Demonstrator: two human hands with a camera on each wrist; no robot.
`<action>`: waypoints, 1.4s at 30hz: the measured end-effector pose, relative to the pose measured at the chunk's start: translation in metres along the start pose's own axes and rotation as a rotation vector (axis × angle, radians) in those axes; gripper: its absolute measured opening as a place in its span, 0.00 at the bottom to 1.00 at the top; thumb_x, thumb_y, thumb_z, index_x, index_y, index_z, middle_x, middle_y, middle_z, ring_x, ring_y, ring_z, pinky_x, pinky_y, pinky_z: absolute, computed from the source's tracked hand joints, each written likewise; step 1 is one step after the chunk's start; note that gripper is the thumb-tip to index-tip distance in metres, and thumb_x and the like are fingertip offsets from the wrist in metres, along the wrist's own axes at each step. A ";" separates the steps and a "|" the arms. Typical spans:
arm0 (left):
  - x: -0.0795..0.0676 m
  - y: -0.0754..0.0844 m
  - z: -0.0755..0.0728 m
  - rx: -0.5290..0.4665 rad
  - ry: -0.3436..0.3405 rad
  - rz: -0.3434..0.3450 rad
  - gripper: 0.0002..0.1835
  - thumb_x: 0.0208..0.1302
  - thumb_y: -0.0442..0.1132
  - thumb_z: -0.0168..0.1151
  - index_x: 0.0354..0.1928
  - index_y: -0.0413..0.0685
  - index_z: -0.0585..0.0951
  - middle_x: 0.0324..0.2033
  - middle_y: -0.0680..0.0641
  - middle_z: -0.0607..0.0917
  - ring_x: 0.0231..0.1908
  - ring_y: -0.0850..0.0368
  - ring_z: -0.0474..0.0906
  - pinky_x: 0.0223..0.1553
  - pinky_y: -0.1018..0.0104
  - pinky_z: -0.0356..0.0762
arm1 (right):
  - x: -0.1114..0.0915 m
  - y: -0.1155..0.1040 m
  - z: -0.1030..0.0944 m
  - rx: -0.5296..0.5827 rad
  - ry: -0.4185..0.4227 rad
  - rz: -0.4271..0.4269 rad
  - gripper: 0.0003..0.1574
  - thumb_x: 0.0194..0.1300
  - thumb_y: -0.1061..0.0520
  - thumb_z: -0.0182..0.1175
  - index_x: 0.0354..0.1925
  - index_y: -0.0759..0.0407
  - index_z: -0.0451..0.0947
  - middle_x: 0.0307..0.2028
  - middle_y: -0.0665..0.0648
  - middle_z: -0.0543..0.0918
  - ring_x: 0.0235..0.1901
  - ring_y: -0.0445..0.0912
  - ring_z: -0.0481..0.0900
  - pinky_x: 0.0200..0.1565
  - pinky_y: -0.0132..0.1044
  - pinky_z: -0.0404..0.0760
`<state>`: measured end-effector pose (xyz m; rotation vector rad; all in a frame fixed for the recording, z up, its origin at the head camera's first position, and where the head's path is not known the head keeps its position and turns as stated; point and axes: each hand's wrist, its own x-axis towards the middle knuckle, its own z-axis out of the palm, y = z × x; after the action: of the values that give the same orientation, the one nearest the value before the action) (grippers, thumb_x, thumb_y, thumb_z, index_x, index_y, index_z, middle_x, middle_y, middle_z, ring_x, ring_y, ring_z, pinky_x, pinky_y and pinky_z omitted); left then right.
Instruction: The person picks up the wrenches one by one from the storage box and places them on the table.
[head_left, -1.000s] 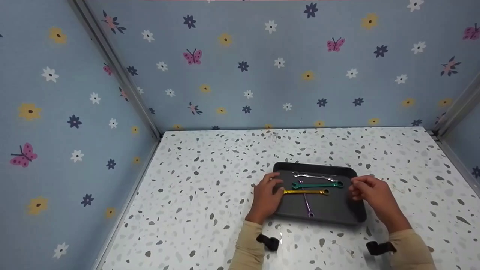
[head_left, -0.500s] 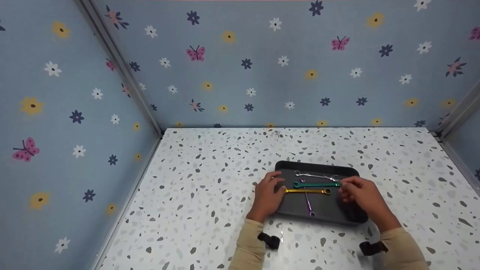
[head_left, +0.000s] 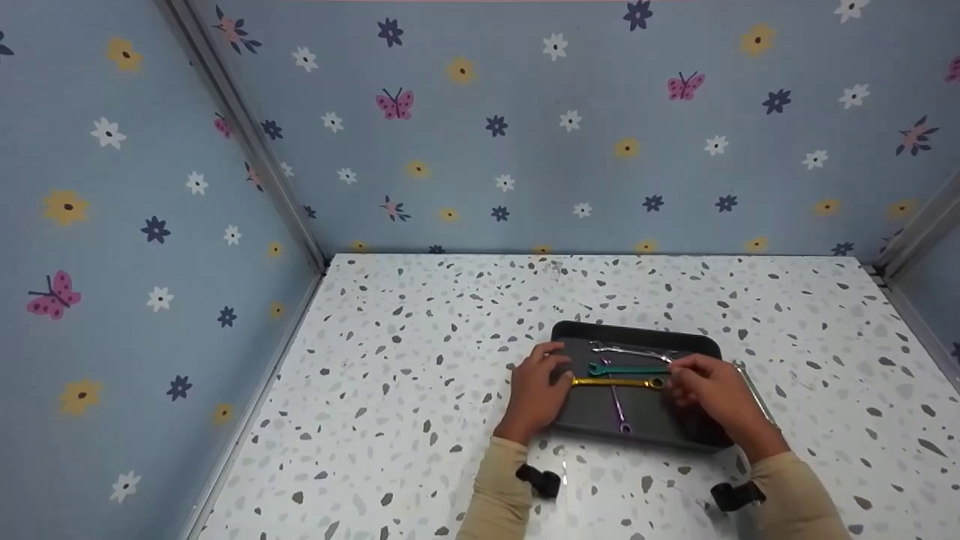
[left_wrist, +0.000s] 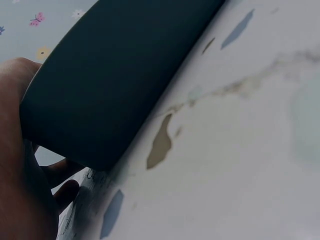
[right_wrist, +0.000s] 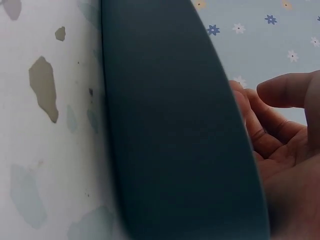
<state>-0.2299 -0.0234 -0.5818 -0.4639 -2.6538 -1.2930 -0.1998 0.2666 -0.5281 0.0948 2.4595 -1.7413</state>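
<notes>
In the head view a dark grey tray (head_left: 651, 418) holds several combination wrenches. My left hand (head_left: 536, 390) grips its left end, thumb over the rim beside the yellow wrench (head_left: 615, 382). The left wrist view shows fingers under the corner of the tray wall (left_wrist: 110, 75). Over the tray's right side is my right hand (head_left: 709, 390), loosely curled, fingertips at the right end of the green wrench (head_left: 630, 370). In the right wrist view the right thumb (right_wrist: 285, 90) stands apart from the fingers. A silver wrench (head_left: 630, 350) lies behind the green one; a purple wrench (head_left: 617, 405) lies crosswise beneath.
Another silver wrench (head_left: 759, 397) lies on the speckled white table (head_left: 420, 360), right of the tray and partly behind the right hand. Flower-patterned panels (head_left: 487, 150) stand at the back and sides. Black straps (head_left: 540, 481) sit at both wrists.
My right hand has moved left from the tray's right rim to over the green wrench's end, uncovering the silver wrench on the table. The left hand stays at the tray's left end.
</notes>
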 end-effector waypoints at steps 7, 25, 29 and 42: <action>0.001 -0.002 0.001 -0.013 -0.017 -0.027 0.14 0.67 0.41 0.63 0.53 0.46 0.85 0.65 0.53 0.75 0.63 0.52 0.72 0.65 0.51 0.67 | 0.003 -0.002 0.005 0.016 -0.024 0.010 0.17 0.73 0.61 0.56 0.52 0.74 0.76 0.37 0.65 0.84 0.33 0.49 0.82 0.35 0.39 0.85; 0.000 0.000 0.000 0.005 0.000 0.004 0.14 0.68 0.40 0.62 0.52 0.45 0.85 0.64 0.51 0.75 0.62 0.50 0.73 0.63 0.46 0.68 | 0.013 -0.006 0.022 -0.026 -0.092 -0.005 0.15 0.70 0.64 0.55 0.50 0.75 0.77 0.37 0.63 0.83 0.32 0.51 0.81 0.35 0.40 0.85; 0.000 0.000 0.001 0.027 0.015 0.036 0.13 0.68 0.39 0.63 0.51 0.45 0.85 0.63 0.52 0.76 0.60 0.50 0.75 0.61 0.48 0.70 | 0.018 -0.007 0.024 -0.070 -0.116 -0.041 0.14 0.71 0.64 0.56 0.49 0.76 0.77 0.36 0.64 0.84 0.32 0.51 0.81 0.34 0.40 0.85; -0.001 0.000 0.000 0.028 0.012 0.011 0.14 0.67 0.40 0.64 0.52 0.46 0.85 0.64 0.54 0.75 0.61 0.51 0.74 0.62 0.49 0.69 | 0.033 -0.009 0.027 -0.074 -0.120 -0.006 0.16 0.69 0.63 0.57 0.50 0.74 0.78 0.37 0.64 0.84 0.33 0.51 0.82 0.35 0.40 0.85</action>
<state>-0.2294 -0.0237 -0.5822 -0.4650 -2.6517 -1.2497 -0.2318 0.2372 -0.5334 -0.0244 2.4368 -1.6059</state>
